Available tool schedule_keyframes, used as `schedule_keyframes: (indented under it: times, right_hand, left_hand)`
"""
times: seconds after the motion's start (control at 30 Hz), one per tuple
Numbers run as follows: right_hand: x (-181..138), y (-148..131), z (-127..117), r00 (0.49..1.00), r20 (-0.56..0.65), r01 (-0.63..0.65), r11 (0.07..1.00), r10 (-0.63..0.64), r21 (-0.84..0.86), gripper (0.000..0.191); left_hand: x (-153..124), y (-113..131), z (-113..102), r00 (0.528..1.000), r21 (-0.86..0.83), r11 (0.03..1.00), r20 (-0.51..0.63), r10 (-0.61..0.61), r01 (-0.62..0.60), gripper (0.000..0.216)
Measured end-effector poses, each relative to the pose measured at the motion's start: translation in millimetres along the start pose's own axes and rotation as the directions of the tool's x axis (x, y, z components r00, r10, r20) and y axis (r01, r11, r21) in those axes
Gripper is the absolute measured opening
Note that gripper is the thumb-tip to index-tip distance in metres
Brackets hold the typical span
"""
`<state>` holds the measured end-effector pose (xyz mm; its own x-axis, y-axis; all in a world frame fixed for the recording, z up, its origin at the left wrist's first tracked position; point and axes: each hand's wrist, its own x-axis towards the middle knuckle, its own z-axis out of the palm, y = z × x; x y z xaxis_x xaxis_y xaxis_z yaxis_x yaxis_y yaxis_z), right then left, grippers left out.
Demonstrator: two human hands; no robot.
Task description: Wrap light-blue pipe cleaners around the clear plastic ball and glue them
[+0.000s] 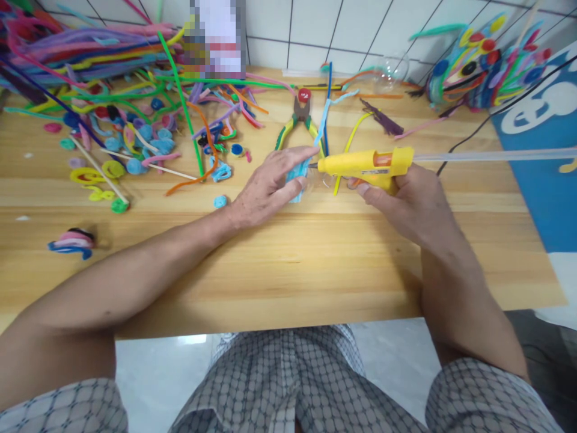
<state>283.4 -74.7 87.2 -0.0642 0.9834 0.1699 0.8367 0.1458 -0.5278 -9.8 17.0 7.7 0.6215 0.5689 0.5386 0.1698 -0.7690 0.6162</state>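
At upper left, pipe cleaner heap [67, 54]: many colours, loose on the wooden table [288, 264].
Left hand [265, 189]: centre of frame, fingers pressed together, pinching a light blue piece [297, 180] against the table.
Pliers [300, 123]: flat on the table, just above the hands.
Glue gun [367, 167]: yellow, level, nozzle touching the light blue piece.
Right hand [406, 204]: right of centre, closed around the glue gun's handle.
Glue stick [496, 156]: clear, reaching the right edge.

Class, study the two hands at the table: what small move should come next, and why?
Probably squeeze the trigger gently: the right hand grips the glue gun, its nozzle nearly touching the blue fuzzy piece that the left hand holds.
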Motion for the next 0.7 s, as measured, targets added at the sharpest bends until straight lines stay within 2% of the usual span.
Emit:
schedule_keyframes:
  times: [0.23,0.4,0.57,0.7]
  right_hand:
    - [0.8,-6.2,-0.8,0.999,0.035,-0.033,0.999,0.033,-0.02,0.023]
    - [1.8,-6.3,0.2,0.999,-0.017,-0.033,0.998,0.032,-0.054,0.024]
    - [1.5,-5.7,0.0,0.999,0.012,-0.03,0.999,0.031,-0.019,0.022]
    - [0.7,-6.7,-1.5,1.0,-0.009,-0.023,0.999,0.022,-0.031,0.022]
  left_hand:
    - [-0.6,-1.3,-0.3,1.0,-0.014,1.0,-0.006,0.022,-0.022,0.059]
    - [-1.5,-0.9,-0.7,1.0,0.003,1.0,0.006,-0.003,0.003,0.062]
    - [-1.7,-1.2,-1.4,1.0,-0.006,1.0,0.01,0.002,-0.002,0.063]
    - [-1.7,-0.4,-1.9,1.0,-0.013,1.0,0.008,0.003,-0.003,0.063]
